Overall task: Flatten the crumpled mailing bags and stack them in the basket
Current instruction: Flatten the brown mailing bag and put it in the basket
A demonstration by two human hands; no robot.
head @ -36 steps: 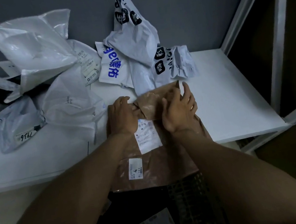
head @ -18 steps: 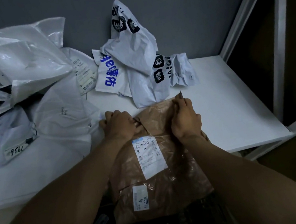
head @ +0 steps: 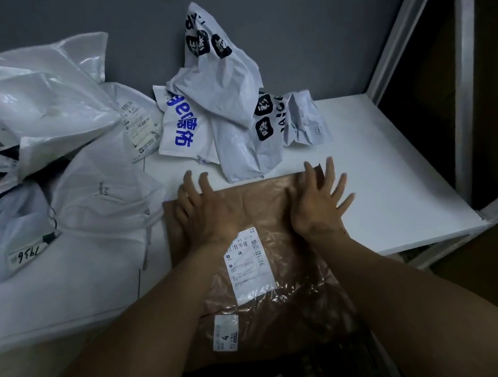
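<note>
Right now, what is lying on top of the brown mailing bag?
Both hands press flat on the brown mailing bag: left hand, right hand. Two white labels are stuck on it: a shipping label and a small label marked 4. Whatever lies under the palms is hidden.

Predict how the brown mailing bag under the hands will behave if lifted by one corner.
The brown bag would probably droop: its thin film is wrinkled and hangs off the table edge. It looks light and seemingly empty. Its glossy surface may slip.
</note>
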